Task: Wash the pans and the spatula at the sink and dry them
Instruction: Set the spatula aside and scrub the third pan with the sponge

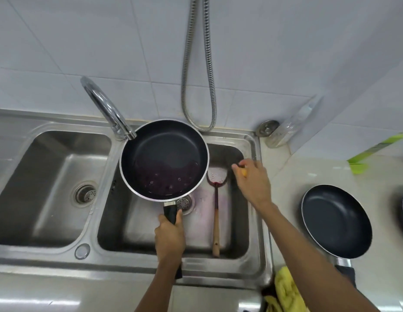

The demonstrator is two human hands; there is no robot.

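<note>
My left hand grips the black handle of a dark non-stick pan, held over the right sink basin under the tap spout. Purple liquid with bubbles pools at the pan's near side. A slotted spatula with a wooden handle and purple stains lies in the basin to the pan's right. My right hand is over the basin's far right corner, its fingers pinching a small yellow-orange thing. A second dark pan rests on the counter at right.
The left sink basin has only its drain strainer. A metal shower hose hangs down the tiled wall. A yellow cloth lies at the counter's near edge. A plastic bottle and a green item stand at the back right.
</note>
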